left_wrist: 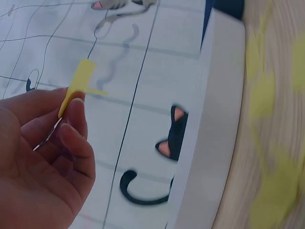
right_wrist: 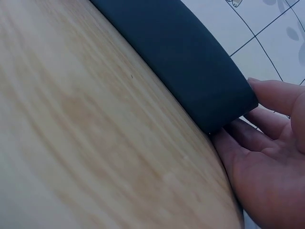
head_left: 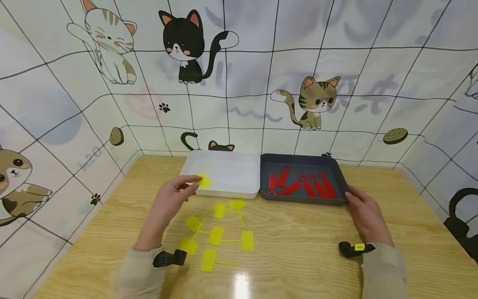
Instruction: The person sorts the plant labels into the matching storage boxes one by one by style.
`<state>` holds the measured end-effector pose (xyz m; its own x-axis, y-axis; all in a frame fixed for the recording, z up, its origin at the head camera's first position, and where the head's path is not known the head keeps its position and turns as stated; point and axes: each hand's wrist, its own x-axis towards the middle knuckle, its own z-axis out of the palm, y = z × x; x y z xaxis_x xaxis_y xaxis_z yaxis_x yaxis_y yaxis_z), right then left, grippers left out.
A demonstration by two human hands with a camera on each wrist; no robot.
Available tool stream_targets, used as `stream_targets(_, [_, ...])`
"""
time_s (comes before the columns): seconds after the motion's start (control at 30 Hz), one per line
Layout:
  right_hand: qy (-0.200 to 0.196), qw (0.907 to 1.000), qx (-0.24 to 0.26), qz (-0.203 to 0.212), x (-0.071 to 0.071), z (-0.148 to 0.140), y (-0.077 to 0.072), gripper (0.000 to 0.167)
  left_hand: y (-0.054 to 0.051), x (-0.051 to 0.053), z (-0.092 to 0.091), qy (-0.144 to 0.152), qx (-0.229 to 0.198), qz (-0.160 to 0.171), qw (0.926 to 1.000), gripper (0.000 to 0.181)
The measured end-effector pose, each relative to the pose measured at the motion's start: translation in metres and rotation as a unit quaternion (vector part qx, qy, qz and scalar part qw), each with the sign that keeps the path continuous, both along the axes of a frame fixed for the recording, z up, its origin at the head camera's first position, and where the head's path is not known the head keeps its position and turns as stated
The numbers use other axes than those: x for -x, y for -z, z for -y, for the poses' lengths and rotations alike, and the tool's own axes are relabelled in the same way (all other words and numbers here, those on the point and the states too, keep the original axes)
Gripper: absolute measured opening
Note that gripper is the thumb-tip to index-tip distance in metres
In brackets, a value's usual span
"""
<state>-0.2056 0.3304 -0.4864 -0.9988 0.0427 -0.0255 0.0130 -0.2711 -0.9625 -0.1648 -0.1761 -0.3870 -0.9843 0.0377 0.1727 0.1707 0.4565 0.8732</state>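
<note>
My left hand [head_left: 173, 199] is at the left front corner of the white tray [head_left: 235, 194], pinching a yellow tag [head_left: 204, 181] between thumb and fingers. In the left wrist view the hand [left_wrist: 52, 143] grips this flat yellow tag [left_wrist: 83, 75], whose thin stem points sideways. My right hand [head_left: 367, 214] touches the right front corner of the dark grey tray [head_left: 302, 198]. The right wrist view shows the fingers of that hand [right_wrist: 271, 138] around the corner of the dark tray [right_wrist: 186, 62], thumb near its upper edge.
Several yellow tags [head_left: 215, 236] with thin stems lie on the wooden table [head_left: 291, 245] in front of the white tray. Several red tags with ring ends [head_left: 291, 189] lie inside the dark tray. The two trays stand side by side before a cat-patterned cloth [head_left: 246, 112].
</note>
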Motion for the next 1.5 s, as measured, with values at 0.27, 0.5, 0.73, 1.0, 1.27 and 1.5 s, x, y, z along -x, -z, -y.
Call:
stream_targets(0.27, [0.003,0.9998,-0.005,0.018,0.001,0.0,0.002,0.066,0.009,0.024,-0.052,-0.001,-0.096,-0.009,0.9953,0.02])
stream_targets(0.5, [0.003,0.9997,-0.006,0.024,-0.002,0.001,0.007,0.067,0.029,0.037,-0.078,-0.004,-0.035,-0.01,0.9993,0.017])
stream_targets(0.73, [-0.011,0.9997,0.005,0.021,-0.004,0.001,0.015,0.069,0.037,0.038,-0.09,-0.014,-0.044,-0.02,0.9987,0.016])
stream_targets(1.0, [-0.002,0.9993,-0.009,0.037,-0.006,0.001,0.012,0.069,0.049,0.049,-0.111,-0.023,0.018,-0.006,0.9995,0.02])
stream_targets(1.27, [0.001,0.9995,-0.007,0.032,-0.003,0.001,0.003,0.068,0.061,0.056,-0.11,0.017,0.079,0.0,0.9967,0.026])
stream_targets(1.5, [0.008,0.9993,-0.023,0.029,0.001,0.002,-0.005,0.068,0.059,0.057,-0.108,0.045,0.074,0.041,0.9954,0.029])
